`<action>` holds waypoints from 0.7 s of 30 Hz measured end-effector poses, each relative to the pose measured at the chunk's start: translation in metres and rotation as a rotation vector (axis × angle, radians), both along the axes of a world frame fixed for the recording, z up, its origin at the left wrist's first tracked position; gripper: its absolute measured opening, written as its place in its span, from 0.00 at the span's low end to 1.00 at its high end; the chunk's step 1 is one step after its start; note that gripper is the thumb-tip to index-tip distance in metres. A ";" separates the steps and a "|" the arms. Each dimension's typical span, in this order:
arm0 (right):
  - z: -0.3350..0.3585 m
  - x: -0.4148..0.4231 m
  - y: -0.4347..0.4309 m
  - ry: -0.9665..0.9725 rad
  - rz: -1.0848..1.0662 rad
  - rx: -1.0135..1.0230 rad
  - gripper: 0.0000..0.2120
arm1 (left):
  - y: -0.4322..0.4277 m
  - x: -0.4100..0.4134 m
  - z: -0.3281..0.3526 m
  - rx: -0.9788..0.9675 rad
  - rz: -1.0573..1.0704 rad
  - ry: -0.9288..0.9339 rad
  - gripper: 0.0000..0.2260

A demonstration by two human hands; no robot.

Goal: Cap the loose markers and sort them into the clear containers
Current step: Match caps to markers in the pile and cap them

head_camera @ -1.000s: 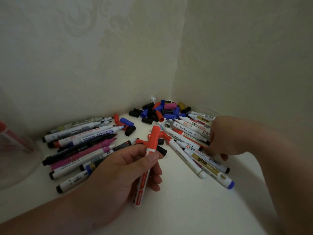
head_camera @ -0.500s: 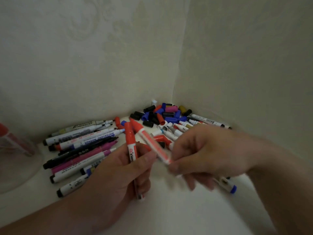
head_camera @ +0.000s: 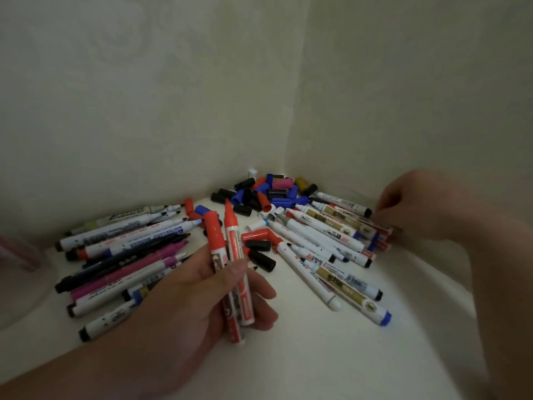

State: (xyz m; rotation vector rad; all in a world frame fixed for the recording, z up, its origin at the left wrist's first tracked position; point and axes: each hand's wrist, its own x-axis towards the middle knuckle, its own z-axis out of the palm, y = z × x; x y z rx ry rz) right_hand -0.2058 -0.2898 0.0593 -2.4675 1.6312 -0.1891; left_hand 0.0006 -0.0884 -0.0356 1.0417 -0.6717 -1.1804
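Observation:
My left hand (head_camera: 184, 298) grips two red markers upright, side by side. One red marker (head_camera: 215, 238) has a blunt red cap; the other red marker (head_camera: 234, 241) ends in a pointed red tip. My right hand (head_camera: 418, 203) is blurred at the far right, its curled fingers down on the ends of the right-hand pile of markers (head_camera: 326, 235) by the wall. Whether it holds one is unclear. Another pile of loose markers (head_camera: 129, 255) lies on the left, and loose caps (head_camera: 268, 192) fill the corner.
A clear container (head_camera: 20, 255) with something reddish inside shows at the left edge. Two pale walls meet behind the caps. Loose red and black caps (head_camera: 259, 246) lie between the piles. The white surface (head_camera: 317, 356) stretches toward me.
My right hand passed a second red marker to my left hand, which now holds both. The right hand then swung right to the far end of the right pile.

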 end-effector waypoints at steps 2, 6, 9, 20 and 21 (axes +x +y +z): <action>-0.001 -0.005 -0.001 0.160 0.019 0.116 0.04 | -0.001 0.000 0.000 0.007 0.005 -0.018 0.11; -0.005 -0.002 0.004 0.292 0.016 0.293 0.06 | -0.002 0.001 -0.002 0.031 -0.008 -0.063 0.11; -0.012 0.003 0.002 0.352 0.003 0.309 0.09 | -0.002 0.000 -0.001 0.050 -0.025 -0.086 0.10; -0.013 0.015 0.014 0.284 -0.010 0.259 0.12 | 0.000 0.002 -0.002 0.054 -0.046 -0.113 0.09; -0.008 0.012 0.016 0.265 -0.010 0.250 0.13 | 0.000 0.002 -0.003 0.054 -0.046 -0.107 0.09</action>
